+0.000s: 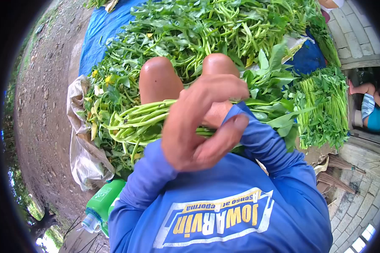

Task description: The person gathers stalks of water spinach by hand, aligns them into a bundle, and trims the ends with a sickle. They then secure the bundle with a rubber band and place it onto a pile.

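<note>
A bunch of long-stemmed leafy greens lies across my lap below the knees, its cut stems toward the left and its leaves toward the right. My right hand is closed around the middle of this bunch, and most of its fingers are hidden behind the other hand. Raised in front of it is my left hand, slightly blurred. Its fingers curve over to the right, with the thumb apart from them and nothing visible in between.
A big heap of loose greens spreads over a blue tarp. Stacked bundles stand at the right. A green jug and a whitish sack are on the left. Another person is at far right, near stick brooms.
</note>
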`<control>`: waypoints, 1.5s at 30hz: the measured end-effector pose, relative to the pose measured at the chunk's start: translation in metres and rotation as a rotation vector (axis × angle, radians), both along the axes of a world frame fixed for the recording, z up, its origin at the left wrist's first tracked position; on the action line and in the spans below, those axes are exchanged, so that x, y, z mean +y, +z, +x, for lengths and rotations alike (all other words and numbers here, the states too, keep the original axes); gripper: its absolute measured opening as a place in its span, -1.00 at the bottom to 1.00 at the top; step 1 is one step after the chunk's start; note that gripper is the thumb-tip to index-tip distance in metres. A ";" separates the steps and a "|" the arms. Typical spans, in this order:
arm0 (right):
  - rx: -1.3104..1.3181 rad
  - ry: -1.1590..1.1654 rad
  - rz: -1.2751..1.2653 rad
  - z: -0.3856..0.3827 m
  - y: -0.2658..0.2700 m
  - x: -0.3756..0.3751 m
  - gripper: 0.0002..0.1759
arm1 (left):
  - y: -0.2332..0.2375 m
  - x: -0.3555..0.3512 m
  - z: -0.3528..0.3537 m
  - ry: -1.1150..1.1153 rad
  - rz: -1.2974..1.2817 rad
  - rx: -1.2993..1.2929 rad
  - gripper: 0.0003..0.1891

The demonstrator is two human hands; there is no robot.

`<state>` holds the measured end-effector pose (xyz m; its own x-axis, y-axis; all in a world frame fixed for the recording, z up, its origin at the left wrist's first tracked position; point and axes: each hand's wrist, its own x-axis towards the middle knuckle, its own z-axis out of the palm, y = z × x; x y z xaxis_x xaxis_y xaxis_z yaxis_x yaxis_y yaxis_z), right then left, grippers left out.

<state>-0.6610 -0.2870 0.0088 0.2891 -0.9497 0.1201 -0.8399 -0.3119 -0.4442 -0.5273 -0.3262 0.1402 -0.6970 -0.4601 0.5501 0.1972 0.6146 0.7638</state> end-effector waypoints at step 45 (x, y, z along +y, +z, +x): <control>0.364 -0.189 0.223 -0.115 0.056 0.073 -0.03 | -0.102 -0.050 0.011 -0.106 -0.248 -1.027 -0.56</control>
